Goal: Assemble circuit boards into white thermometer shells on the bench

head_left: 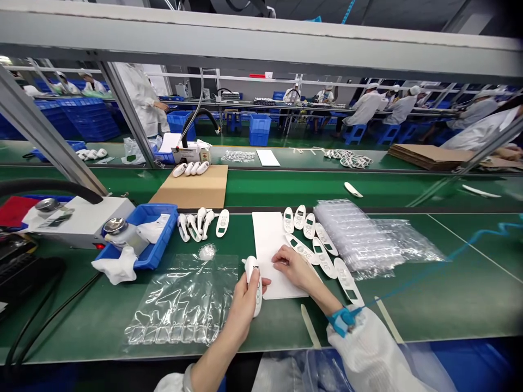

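Observation:
A white handheld device [257, 307] with a small screen and round buttons stands tilted in my left hand [247, 294], whose fingers wrap round it. To the right, my right hand [292, 267] hovers over or rests on a white sheet [267, 231]. Its thumb and fingertips are pinched together; whatever lies between them is too small to make out. Beside that hand lie several white oval shell pieces [346, 280] with screen cut-outs. A clear plastic sheet with small pockets [183, 294] lies left of my left hand, a small crumpled clear piece [207, 251] at its top edge.
Several white device parts [192, 226] lie behind the plastic sheet. At left, a blue tray [163, 242] holds a metal-topped bottle [122, 234] and cloths. Clear plastic trays [355, 239] are stacked at right. Beyond are cardboard [204, 190], a green belt [286, 188] and a metal frame.

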The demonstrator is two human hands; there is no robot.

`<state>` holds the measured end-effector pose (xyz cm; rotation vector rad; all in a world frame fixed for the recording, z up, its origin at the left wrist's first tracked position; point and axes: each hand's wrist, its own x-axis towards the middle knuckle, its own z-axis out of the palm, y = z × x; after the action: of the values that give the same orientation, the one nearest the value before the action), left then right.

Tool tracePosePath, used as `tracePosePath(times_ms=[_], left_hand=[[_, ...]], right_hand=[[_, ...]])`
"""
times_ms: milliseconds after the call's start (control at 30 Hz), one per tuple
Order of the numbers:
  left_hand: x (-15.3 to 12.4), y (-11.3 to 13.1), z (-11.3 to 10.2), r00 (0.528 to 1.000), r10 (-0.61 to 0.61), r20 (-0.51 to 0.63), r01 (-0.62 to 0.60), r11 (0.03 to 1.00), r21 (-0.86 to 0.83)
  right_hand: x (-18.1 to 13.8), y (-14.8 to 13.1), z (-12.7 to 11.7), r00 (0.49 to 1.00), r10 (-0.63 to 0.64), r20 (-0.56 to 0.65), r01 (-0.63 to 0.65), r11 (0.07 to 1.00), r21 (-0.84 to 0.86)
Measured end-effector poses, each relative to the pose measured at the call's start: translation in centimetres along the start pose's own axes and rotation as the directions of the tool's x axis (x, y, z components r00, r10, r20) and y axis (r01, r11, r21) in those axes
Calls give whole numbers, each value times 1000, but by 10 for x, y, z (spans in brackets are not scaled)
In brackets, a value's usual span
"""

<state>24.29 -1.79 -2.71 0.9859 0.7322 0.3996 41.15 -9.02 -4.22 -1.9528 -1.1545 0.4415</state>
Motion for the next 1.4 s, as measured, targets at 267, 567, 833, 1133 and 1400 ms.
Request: tracePosePath(times_ms=[267, 567, 833, 1133, 1400], left_hand=[[-1, 1, 0, 1000, 29, 5, -29, 1000, 4], [-41, 28, -14, 995, -78, 59, 87, 983, -162], [-61, 23, -31, 992, -123, -9, 119, 976, -180], [-66, 22, -37, 994, -113, 0, 112, 984, -141], [-68, 24, -35, 989, -148, -9, 146, 981, -127]], right_hand=[[3, -5, -11, 999, 21, -49, -19, 999, 49], [-49, -115, 2, 974, -58, 218, -47, 892, 450], [-46, -125, 37, 985, -99, 143, 57, 961, 271], [-49, -131, 40, 985, -122, 125, 87, 963, 257], [-50, -127, 40, 985, -114, 130, 76, 960, 268]])
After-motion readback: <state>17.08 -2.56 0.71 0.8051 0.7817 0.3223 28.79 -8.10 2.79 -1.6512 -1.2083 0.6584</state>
